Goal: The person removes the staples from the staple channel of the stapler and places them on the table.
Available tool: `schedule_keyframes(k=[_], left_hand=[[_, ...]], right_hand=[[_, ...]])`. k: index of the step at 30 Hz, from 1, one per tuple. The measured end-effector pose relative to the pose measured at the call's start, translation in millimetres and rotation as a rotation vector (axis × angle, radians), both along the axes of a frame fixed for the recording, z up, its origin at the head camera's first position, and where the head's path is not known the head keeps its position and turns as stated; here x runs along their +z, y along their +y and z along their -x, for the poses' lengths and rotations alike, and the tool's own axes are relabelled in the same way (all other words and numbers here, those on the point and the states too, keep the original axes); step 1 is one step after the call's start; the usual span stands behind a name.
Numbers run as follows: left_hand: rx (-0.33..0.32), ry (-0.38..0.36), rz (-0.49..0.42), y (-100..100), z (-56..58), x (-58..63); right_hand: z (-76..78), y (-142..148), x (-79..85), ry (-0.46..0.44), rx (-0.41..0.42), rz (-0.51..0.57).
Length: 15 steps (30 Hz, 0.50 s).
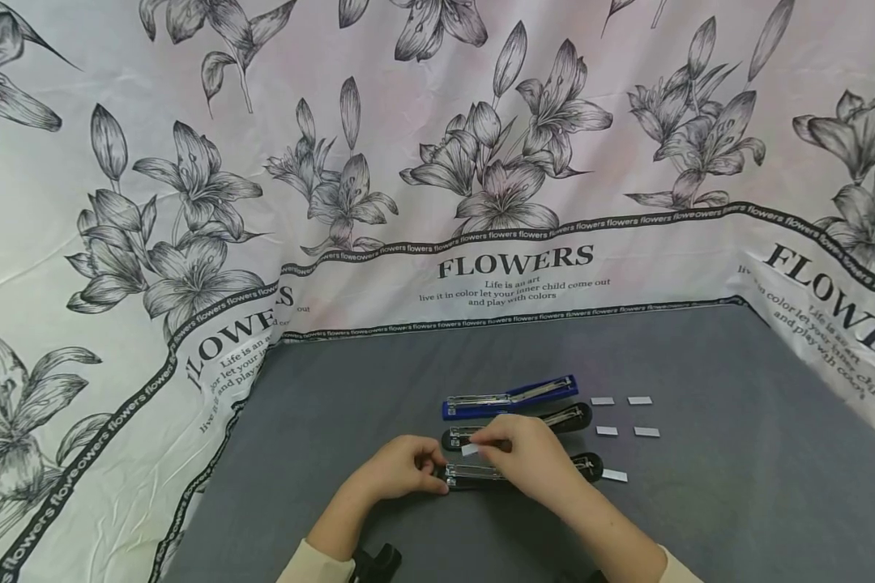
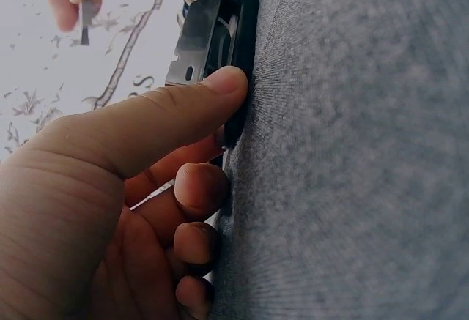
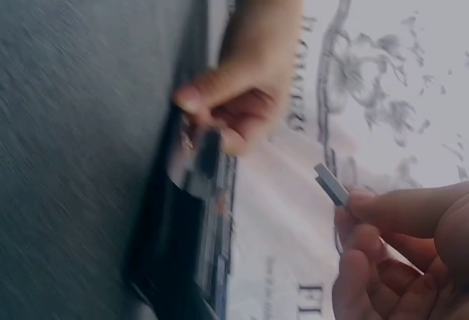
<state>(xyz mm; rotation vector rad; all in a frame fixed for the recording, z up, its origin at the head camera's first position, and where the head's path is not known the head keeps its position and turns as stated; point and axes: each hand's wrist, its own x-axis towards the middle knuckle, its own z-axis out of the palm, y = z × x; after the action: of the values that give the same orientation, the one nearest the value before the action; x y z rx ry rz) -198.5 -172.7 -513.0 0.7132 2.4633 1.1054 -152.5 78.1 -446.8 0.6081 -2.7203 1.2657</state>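
Note:
My left hand (image 1: 399, 467) grips the left end of the nearest black stapler (image 1: 474, 478), thumb and forefinger on its base. In the left wrist view, the thumb lies against the end of this stapler (image 2: 201, 38). Its top is swung open, baring the metal channel. Over its left half, my right hand (image 1: 528, 455) pinches a short strip of staples (image 3: 333, 184) between thumb and fingers. The strip is held above the stapler, apart from it in the right wrist view. Behind lies a second black stapler (image 1: 572, 417), opened out and partly hidden by the right hand.
A blue stapler (image 1: 510, 397), also opened, lies farthest back. Several staple strips rest right of the staplers, among them a near strip (image 1: 615, 476) by the nearest stapler's end. Flower-printed cloth (image 1: 518, 275) borders the grey table (image 1: 700, 518). A black object (image 1: 379, 563) sits at the left wrist.

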Motion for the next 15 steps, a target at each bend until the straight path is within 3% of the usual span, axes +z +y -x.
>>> schedule_keyframes(k=[8, 15], left_hand=[[0.004, 0.021, 0.015, 0, 1.6, 0.4], [0.013, 0.009, 0.022, -1, -1.8, -0.5]], right_hand=[[-0.4, 30, 24.8, -0.104, -0.069, 0.093], [-9.7, 53, 21.6, -0.140, -0.120, 0.188]])
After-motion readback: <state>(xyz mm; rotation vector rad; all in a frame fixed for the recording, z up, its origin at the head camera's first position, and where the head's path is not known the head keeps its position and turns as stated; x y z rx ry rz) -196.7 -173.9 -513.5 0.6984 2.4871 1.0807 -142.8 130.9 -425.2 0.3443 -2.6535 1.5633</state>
